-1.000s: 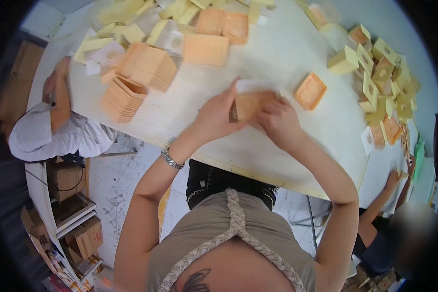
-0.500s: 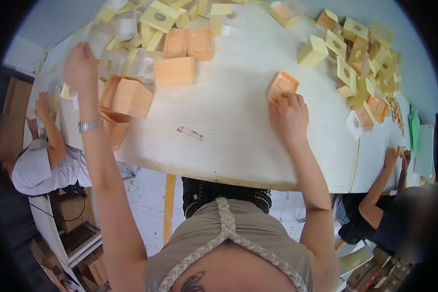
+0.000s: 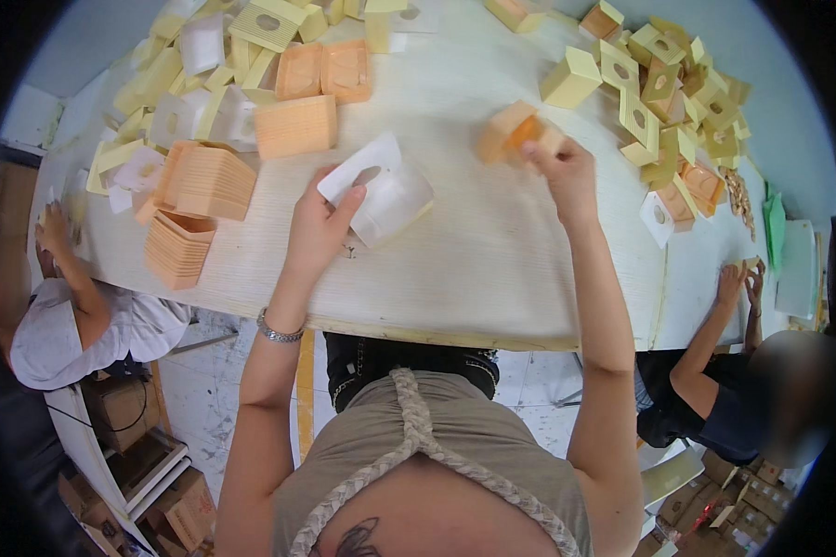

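The left hand (image 3: pixel 320 218) grips a white carton (image 3: pixel 395 204) above the near-middle of the table (image 3: pixel 492 288). Its thumb presses on the panel beside the oval cutout; the other fingers are partly hidden behind the panel. The right hand (image 3: pixel 565 174) pinches the near end of an orange tray (image 3: pixel 511 132) between thumb and forefinger; the remaining fingers are curled and hard to separate. The tray is blurred and tilted, to the right of the carton; contact with the table cannot be determined. The left heap of yellow boxes (image 3: pixel 267 25) is cut off by the upper picture edge. The items at the hands of the right co-worker (image 3: pixel 741 278) are too small to identify.

The interior of the white carton is not visible. Two orange trays lie side by side, open side up, with recesses showing (image 3: pixel 323 71). Further orange trays are nested in stacks (image 3: pixel 215 181) beside the left heap. Orange parts show among the yellow boxes of the right heap (image 3: pixel 715 102).

Compared with half a second ago, the left hand is back from the left heap and now carries the carton; the orange tray, then flat on the table under the right hand, is now tipped up.
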Demonstrator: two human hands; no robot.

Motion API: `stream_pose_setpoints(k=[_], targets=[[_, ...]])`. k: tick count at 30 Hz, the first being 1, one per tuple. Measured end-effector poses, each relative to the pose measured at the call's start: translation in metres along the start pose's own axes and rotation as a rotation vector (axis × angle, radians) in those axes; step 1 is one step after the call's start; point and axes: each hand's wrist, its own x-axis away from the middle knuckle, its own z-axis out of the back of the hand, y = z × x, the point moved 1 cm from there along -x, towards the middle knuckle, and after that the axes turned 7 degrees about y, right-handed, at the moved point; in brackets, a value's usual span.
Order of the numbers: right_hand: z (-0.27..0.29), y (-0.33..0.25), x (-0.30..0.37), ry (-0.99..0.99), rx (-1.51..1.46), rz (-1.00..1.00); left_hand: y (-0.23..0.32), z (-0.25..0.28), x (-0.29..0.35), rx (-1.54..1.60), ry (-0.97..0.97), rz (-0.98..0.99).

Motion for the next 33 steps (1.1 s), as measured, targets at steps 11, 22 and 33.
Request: stream_pose_setpoints(k=[11, 22, 33], targets=[[0.02, 0.026, 0.096, 0.201, 0.797, 0.693, -0.013, -0.013, 0.021, -0.249, -0.051, -0.176], [0.003, -0.079, 0.117, -0.551, 0.607, 1.052, -0.016, -0.007, 0.027, -0.358, -0.256, -0.288], [-0.072, -0.029, 0.074, -0.62, 0.635, 1.22, -0.004, -0.006, 0.027, -0.402, -0.272, -0.093]])
